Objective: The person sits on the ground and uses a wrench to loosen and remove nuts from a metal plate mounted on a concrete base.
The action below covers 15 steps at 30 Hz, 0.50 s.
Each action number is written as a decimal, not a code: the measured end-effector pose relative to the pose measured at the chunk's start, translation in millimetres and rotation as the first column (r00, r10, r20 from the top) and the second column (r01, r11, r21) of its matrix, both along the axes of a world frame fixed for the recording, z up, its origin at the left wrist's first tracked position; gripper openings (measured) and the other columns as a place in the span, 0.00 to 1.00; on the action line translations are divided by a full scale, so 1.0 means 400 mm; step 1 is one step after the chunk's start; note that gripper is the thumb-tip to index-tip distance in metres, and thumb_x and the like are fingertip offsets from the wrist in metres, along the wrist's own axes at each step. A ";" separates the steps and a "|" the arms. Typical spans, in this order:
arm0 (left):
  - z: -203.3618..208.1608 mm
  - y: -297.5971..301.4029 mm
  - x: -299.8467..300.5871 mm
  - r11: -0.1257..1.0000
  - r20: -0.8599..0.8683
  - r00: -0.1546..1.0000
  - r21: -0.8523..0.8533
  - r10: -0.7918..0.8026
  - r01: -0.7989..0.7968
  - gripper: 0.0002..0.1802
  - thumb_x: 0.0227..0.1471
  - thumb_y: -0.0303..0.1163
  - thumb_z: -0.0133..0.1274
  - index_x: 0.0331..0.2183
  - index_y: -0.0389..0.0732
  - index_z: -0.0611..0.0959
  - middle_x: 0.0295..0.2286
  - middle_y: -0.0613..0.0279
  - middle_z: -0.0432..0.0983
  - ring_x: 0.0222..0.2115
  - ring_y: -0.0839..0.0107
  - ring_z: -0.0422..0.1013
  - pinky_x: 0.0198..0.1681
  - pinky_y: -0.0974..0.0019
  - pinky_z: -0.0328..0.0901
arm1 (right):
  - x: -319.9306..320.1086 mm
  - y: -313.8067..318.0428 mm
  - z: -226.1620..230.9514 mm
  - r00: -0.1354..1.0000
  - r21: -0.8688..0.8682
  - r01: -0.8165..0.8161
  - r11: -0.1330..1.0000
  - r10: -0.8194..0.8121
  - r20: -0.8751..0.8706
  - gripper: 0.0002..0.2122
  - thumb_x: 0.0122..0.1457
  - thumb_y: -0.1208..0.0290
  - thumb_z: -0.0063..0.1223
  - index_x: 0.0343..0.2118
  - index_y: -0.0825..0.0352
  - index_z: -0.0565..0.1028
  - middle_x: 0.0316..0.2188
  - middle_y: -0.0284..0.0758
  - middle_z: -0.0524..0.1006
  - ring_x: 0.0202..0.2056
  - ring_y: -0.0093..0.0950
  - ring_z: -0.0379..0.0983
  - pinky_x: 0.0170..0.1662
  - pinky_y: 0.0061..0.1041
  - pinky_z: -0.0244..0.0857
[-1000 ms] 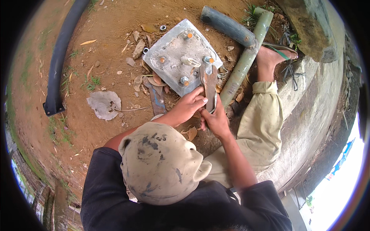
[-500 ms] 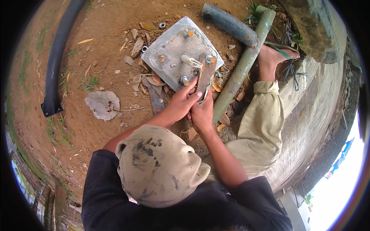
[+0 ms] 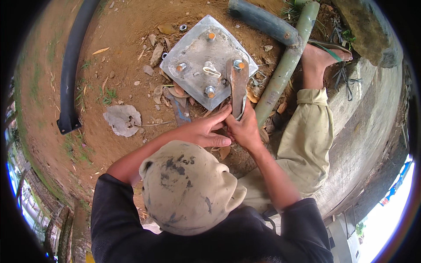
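A grey square base plate (image 3: 193,52) lies on the soil with several bolts standing up through it. A rusty flat open-end wrench (image 3: 239,90) reaches over its right corner, its forked end around the nut (image 3: 239,65) on the right bolt. My right hand (image 3: 245,129) is closed round the wrench's near end. My left hand (image 3: 206,130) rests against it with fingers stretched and thumb apart, the fingertips beside the wrench. Another nut (image 3: 210,91) sits on the near bolt. From the plate's middle sticks a pale loop (image 3: 212,70).
Loose nuts (image 3: 183,27) lie beyond the plate. A green pipe (image 3: 280,79) and a dark pipe (image 3: 261,21) lie at right, near my sandalled foot (image 3: 326,55). A black flanged pipe (image 3: 72,74) lies left. Rounded stained beige cloth (image 3: 188,188) fills the near middle.
The wrench has shifted right, its fork now around the right nut. My left thumb has come off the wrench, and that hand has opened and drawn nearer.
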<state>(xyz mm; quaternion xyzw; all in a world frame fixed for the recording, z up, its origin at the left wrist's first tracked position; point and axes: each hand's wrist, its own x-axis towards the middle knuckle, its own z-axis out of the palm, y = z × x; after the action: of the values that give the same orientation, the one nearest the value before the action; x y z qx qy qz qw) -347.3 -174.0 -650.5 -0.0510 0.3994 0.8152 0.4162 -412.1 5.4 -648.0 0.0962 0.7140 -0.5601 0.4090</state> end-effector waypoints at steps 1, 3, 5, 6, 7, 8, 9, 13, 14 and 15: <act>0.004 0.013 -0.013 0.999 0.025 0.999 0.046 -0.026 0.025 0.60 0.61 0.40 0.61 0.70 0.38 0.32 0.71 0.51 0.30 0.71 0.56 0.41 0.69 0.54 0.52 | -0.016 0.027 -0.012 0.997 -0.023 -0.068 0.997 0.067 -0.048 0.17 0.58 0.78 0.54 0.50 0.71 0.66 0.27 0.35 0.74 0.17 0.22 0.70 0.18 0.27 0.64; 0.006 0.054 -0.045 0.989 0.062 0.997 0.140 -0.050 0.041 0.64 0.59 0.44 0.62 0.69 0.38 0.28 0.71 0.50 0.28 0.72 0.55 0.39 0.69 0.53 0.51 | -0.082 0.097 -0.001 0.971 0.042 -0.235 0.971 0.232 0.060 0.19 0.58 0.77 0.54 0.52 0.70 0.66 0.26 0.34 0.73 0.16 0.21 0.68 0.17 0.26 0.62; -0.001 0.109 -0.086 0.973 0.085 0.996 0.228 -0.037 0.016 0.67 0.59 0.47 0.62 0.68 0.37 0.25 0.71 0.49 0.26 0.72 0.54 0.38 0.69 0.53 0.50 | -0.206 0.132 0.060 0.879 0.069 -0.472 0.879 0.462 0.120 0.20 0.56 0.78 0.51 0.53 0.70 0.65 0.24 0.33 0.72 0.15 0.19 0.67 0.16 0.23 0.61; -0.011 0.140 -0.110 0.970 0.052 0.999 0.239 0.018 -0.030 0.65 0.60 0.47 0.61 0.69 0.36 0.27 0.71 0.48 0.27 0.72 0.54 0.38 0.69 0.53 0.50 | -0.276 0.168 0.053 0.802 0.016 -0.586 0.810 0.577 0.155 0.19 0.56 0.79 0.50 0.52 0.70 0.65 0.24 0.33 0.73 0.15 0.19 0.67 0.16 0.23 0.61; -0.027 0.175 -0.133 0.963 0.020 0.997 0.257 0.074 -0.077 0.64 0.60 0.46 0.60 0.69 0.35 0.28 0.71 0.48 0.27 0.72 0.54 0.38 0.70 0.53 0.50 | -0.340 0.181 0.060 0.724 -0.008 -0.673 0.739 0.661 0.197 0.19 0.56 0.79 0.50 0.52 0.69 0.65 0.24 0.32 0.73 0.15 0.19 0.67 0.16 0.23 0.61; -0.036 0.196 -0.138 0.953 -0.005 0.992 0.278 0.124 -0.118 0.62 0.61 0.46 0.59 0.69 0.34 0.29 0.71 0.47 0.27 0.72 0.54 0.39 0.70 0.54 0.50 | -0.354 0.183 0.053 0.701 -0.018 -0.696 0.718 0.684 0.201 0.21 0.55 0.79 0.50 0.54 0.70 0.65 0.25 0.33 0.73 0.16 0.20 0.67 0.17 0.23 0.62; -0.040 0.193 -0.136 0.965 -0.010 0.993 0.235 0.119 -0.114 0.60 0.62 0.46 0.59 0.69 0.34 0.32 0.71 0.47 0.29 0.72 0.55 0.40 0.70 0.55 0.49 | -0.365 0.183 0.050 0.675 -0.028 -0.721 0.692 0.711 0.197 0.23 0.55 0.79 0.51 0.56 0.70 0.65 0.25 0.34 0.74 0.16 0.20 0.68 0.18 0.23 0.62; -0.069 0.139 -0.104 0.989 -0.014 0.993 0.093 0.119 -0.117 0.49 0.65 0.43 0.54 0.70 0.33 0.44 0.71 0.45 0.41 0.71 0.59 0.45 0.70 0.58 0.50 | -0.278 0.161 0.099 0.801 0.181 -0.598 0.781 0.589 0.109 0.31 0.55 0.77 0.53 0.64 0.70 0.62 0.30 0.37 0.77 0.17 0.21 0.69 0.20 0.25 0.65; -0.083 0.128 -0.091 0.988 0.011 0.993 0.100 0.118 -0.119 0.48 0.66 0.42 0.54 0.70 0.34 0.44 0.70 0.45 0.42 0.71 0.60 0.44 0.70 0.58 0.50 | -0.227 0.177 0.069 0.845 0.197 -0.522 0.830 0.535 -0.014 0.32 0.55 0.77 0.54 0.65 0.69 0.62 0.30 0.37 0.77 0.18 0.21 0.69 0.20 0.24 0.65; -0.093 0.121 -0.073 0.987 0.048 0.992 0.103 0.121 -0.125 0.47 0.66 0.42 0.53 0.71 0.34 0.45 0.70 0.45 0.43 0.71 0.60 0.43 0.70 0.58 0.50 | -0.178 0.153 0.078 0.898 0.172 -0.439 0.882 0.435 0.066 0.33 0.55 0.78 0.54 0.66 0.68 0.60 0.29 0.37 0.77 0.17 0.21 0.69 0.18 0.24 0.65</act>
<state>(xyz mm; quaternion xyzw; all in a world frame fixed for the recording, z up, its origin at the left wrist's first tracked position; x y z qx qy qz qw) -376.3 -125.8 -687.8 -0.0704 0.3428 0.8582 0.3756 -483.5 66.7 -616.8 -0.0231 0.7603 -0.3845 0.5230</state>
